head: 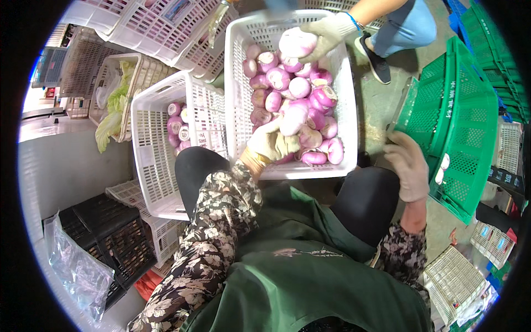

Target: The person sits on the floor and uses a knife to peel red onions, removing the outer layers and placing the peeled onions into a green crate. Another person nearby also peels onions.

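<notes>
My left hand (pixel 271 143), in a cream work glove, holds a red onion (pixel 294 119) over the near part of a white plastic crate (pixel 352 137) of trimmed red onions (pixel 278 79). Out to the right of the crate, my gloved right hand (pixel 408 166) is raised beside the green crates; something thin and blurred, perhaps a blade, reaches up from its fingertips. Smaller onions (pixel 174 124) lie in a second white crate (pixel 159 203) at my left knee. At the far end of the onion crate, a co-worker's gloved hand (pixel 327 35) holds a large pale onion (pixel 298 42).
Green plastic crates (pixel 466 166) stand at the right. Stacked white crates (pixel 153 25) rise at the upper left, near a crate with leafy greens (pixel 116 103). A black crate (pixel 124 249) and a clear plastic bag (pixel 79 265) lie lower left. The co-worker's shoe (pixel 375 62) rests on the floor.
</notes>
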The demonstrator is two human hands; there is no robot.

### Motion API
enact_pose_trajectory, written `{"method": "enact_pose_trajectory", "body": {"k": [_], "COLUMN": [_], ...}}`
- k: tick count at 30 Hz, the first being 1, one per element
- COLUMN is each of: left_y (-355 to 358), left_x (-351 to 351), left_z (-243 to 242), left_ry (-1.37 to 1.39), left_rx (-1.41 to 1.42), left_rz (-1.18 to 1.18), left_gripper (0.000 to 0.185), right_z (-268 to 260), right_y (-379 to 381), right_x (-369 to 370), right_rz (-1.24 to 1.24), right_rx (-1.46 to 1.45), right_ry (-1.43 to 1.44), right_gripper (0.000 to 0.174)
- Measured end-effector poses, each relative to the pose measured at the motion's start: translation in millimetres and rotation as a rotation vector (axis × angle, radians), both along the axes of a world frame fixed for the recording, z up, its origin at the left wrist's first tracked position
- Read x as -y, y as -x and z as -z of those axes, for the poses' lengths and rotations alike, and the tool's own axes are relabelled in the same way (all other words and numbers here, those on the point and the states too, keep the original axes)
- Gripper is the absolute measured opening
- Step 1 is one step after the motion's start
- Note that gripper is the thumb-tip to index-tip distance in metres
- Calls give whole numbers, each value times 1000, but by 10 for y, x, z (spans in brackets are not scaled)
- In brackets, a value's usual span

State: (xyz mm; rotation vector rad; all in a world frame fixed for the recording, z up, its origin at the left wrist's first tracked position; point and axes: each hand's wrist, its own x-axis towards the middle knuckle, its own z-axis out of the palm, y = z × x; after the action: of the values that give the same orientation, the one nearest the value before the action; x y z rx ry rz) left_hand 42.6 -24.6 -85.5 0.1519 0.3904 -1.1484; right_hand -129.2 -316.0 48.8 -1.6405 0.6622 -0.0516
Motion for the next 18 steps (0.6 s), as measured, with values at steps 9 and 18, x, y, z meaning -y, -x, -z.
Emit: {"method": "enact_pose_trajectory", "body": {"k": [9, 18], "left_y": [221, 127], "left_x": [129, -12], "left_z": [-426, 892], "left_ry": [-200, -1259], "left_rx": [265, 1720], "left_rz": [237, 1269], "left_gripper": [37, 72], "right_z": [9, 189], "right_y": [-1023, -915], "right_x": [-706, -419], "right_rz": [-643, -233], "right_rx": [-95, 57], "right_ry": [311, -221], "right_gripper": [66, 46]}}
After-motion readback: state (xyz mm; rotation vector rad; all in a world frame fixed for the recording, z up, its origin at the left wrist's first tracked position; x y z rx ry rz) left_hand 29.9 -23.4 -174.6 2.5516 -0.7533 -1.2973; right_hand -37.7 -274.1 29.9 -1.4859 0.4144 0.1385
